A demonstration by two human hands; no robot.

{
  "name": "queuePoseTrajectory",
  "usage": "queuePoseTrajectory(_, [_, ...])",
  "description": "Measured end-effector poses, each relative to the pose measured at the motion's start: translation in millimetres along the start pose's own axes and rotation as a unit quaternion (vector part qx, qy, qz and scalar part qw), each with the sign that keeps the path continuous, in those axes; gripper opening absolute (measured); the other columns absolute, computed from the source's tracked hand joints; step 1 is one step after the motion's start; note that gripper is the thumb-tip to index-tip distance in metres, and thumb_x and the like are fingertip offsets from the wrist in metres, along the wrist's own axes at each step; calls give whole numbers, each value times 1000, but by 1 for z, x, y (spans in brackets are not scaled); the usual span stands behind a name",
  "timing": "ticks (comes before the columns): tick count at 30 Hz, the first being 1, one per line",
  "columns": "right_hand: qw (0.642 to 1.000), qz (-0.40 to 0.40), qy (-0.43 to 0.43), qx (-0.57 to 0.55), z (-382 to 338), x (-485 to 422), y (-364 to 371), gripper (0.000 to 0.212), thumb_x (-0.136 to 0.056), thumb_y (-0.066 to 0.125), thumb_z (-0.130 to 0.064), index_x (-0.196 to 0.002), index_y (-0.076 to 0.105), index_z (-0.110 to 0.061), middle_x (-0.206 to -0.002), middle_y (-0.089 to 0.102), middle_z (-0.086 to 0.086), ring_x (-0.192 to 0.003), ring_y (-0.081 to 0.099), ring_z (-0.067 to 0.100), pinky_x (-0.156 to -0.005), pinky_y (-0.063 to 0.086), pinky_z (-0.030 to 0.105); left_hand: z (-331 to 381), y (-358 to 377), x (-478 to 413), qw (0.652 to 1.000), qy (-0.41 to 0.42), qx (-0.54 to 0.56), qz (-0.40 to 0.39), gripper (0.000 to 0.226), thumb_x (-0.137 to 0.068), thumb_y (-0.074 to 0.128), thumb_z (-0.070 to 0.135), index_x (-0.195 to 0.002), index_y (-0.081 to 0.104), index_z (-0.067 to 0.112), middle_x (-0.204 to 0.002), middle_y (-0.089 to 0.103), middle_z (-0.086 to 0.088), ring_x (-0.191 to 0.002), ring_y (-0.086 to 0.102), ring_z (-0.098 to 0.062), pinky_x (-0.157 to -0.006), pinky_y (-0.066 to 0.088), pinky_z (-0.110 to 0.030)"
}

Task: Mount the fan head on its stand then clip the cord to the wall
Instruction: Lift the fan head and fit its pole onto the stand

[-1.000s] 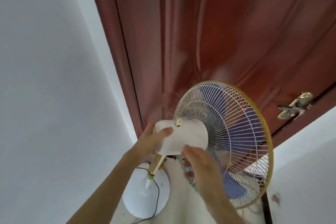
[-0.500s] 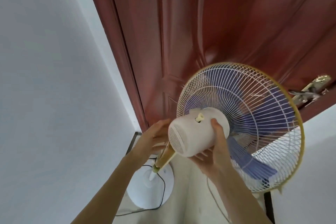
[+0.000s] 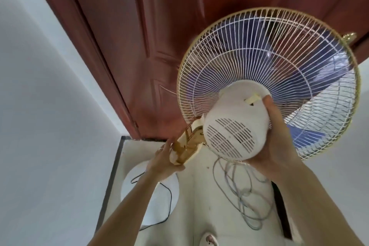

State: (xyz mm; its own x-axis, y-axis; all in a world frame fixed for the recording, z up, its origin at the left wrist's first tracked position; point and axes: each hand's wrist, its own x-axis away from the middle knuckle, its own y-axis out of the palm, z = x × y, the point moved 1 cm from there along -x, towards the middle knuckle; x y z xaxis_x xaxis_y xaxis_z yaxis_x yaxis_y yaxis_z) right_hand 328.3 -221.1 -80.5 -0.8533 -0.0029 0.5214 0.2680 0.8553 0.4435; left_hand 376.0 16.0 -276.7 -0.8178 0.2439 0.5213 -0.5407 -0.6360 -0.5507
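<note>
The fan head (image 3: pixel 267 78) has a white wire cage, a gold rim, blue blades and a white motor housing (image 3: pixel 233 124). It is lifted and tilted up in front of the door. My right hand (image 3: pixel 277 136) cups the motor housing from below and behind. My left hand (image 3: pixel 165 162) grips the tan neck bracket (image 3: pixel 187 146) under the housing. The round white stand base (image 3: pixel 145 191) lies on the floor below my left arm, its pole hidden. A grey cord (image 3: pixel 243 201) hangs from the head in loops onto the floor.
A dark red wooden door (image 3: pixel 159 26) fills the background, its brass handle (image 3: pixel 348 36) peeking past the cage. White walls flank both sides. A thin black cable (image 3: pixel 168 203) crosses the base. A white object (image 3: pixel 207 240) sits on the floor at the bottom edge.
The fan head has risen and swung right, tilting its back toward me. My right hand moved under the motor housing; my left hand slid down from the housing onto the neck bracket.
</note>
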Motion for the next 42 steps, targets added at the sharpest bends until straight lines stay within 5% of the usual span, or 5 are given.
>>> queuePoseTrajectory(13, [956,121,-144,224,134,-94,-6,31,-77,89,-18,-102,73,-23,-91,81,-10,-89,76,5,-83,59,22,-2,37,-37,987,142,38,61,90,-61,83,51,-134,33,40,-118,59,15,-105,60,-11,-88,56,-40])
queuePoseTrajectory(27, [957,116,-156,215,166,-124,1,65,-48,79,-8,-110,63,-5,-83,71,-1,-75,70,8,-75,61,27,-80,73,-43,988,34,-57,140,80,-61,74,45,-127,32,29,-104,64,2,-88,65,-26,-67,55,-36])
queuePoseTrajectory(35, [928,75,-146,336,141,-15,26,38,-49,81,-24,-68,70,-55,-76,68,-6,-92,73,31,-90,59,59,-57,71,52,982,-10,-37,183,84,-62,79,35,-132,35,25,-112,61,3,-89,58,-18,-75,47,-30])
queuePoseTrajectory(39, [920,-13,-139,366,102,42,44,30,-70,86,4,-66,62,-14,-73,63,-2,-83,66,24,-98,54,61,-21,60,122,973,-65,-12,222,87,-65,78,37,-138,32,25,-115,60,-1,-98,58,-22,-79,48,-33])
queuePoseTrajectory(42, [904,-100,-154,386,80,77,58,59,-68,87,-4,-84,69,-58,-88,67,-2,-90,68,15,-99,57,55,3,56,176,961,-111,-21,251,91,-66,76,45,-140,25,32,-118,59,4,-99,57,-19,-79,51,-33])
